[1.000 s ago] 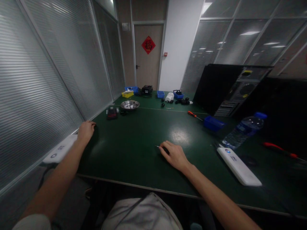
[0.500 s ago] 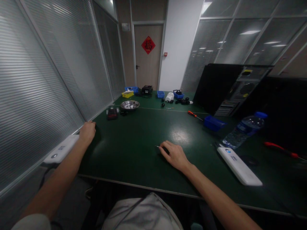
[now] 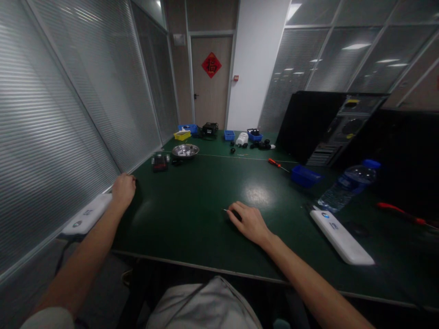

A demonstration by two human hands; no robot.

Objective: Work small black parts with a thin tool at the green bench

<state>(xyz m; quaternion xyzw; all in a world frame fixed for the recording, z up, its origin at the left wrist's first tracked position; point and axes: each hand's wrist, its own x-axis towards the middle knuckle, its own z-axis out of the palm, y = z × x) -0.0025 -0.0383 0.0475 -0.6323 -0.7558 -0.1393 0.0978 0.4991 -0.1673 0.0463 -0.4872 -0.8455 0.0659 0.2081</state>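
My right hand rests on the green tabletop near its middle. Its fingers are closed in a pinch, and the tip of a thin, light-coloured thing pokes out past them to the left. The rest of that thing is hidden by the fingers, so its kind does not show. My left hand lies at the table's left edge with curled fingers, beside a white power bank-like case. What its fingers hold, if anything, is hidden.
A metal bowl and a dark box stand far left. To the right are a screwdriver, a blue bin, a water bottle, a white case and a computer tower. Small bins line the back.
The left hand has shifted very slightly to the left. My right hand keeps its place and its pinch.
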